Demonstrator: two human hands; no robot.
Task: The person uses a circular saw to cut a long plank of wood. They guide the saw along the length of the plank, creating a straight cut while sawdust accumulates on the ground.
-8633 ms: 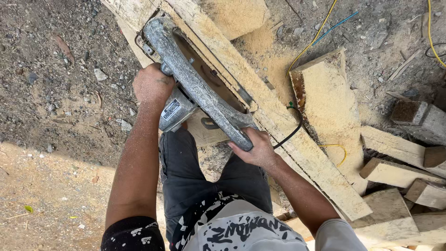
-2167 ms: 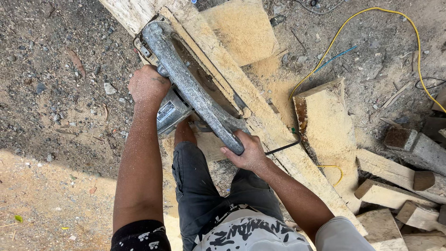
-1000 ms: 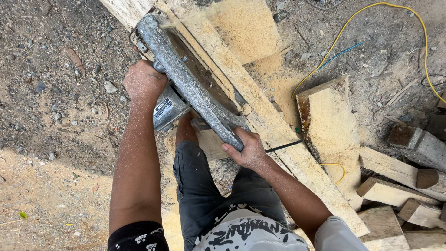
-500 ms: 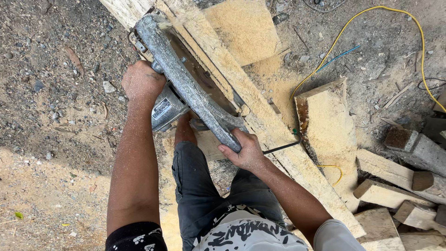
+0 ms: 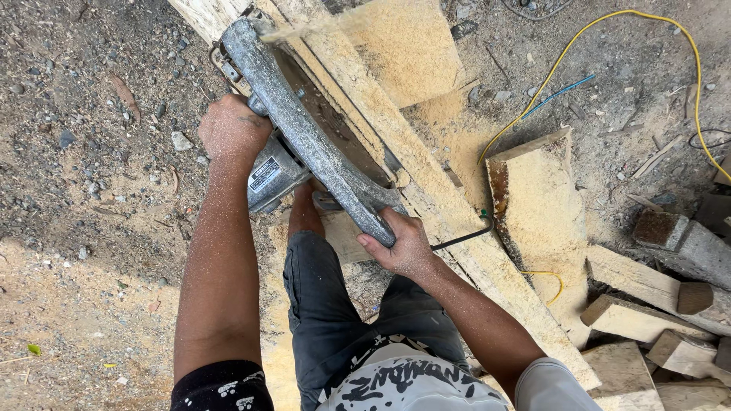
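Observation:
A large grey circular saw [image 5: 304,137] rests on a long pale wooden plank [image 5: 457,228] that runs diagonally from the top left to the bottom right. My left hand [image 5: 232,129] is closed on the saw's side grip by the motor housing [image 5: 270,175]. My right hand [image 5: 400,243] is wrapped around the rear handle at the lower end of the blade guard. Both forearms are dusted with sawdust. My leg in dark trousers [image 5: 327,304] is bent under the saw.
Sawdust [image 5: 403,46] is heaped beside the plank. A sawdust-covered board [image 5: 537,205] and several wood offcuts [image 5: 647,312] lie to the right. A yellow cable [image 5: 601,30] and a black cord [image 5: 464,240] cross the gravel ground [image 5: 84,137].
The saw has edged slightly up the plank, toward the top of the view, and both hands keep their grip. The view has shifted only a little.

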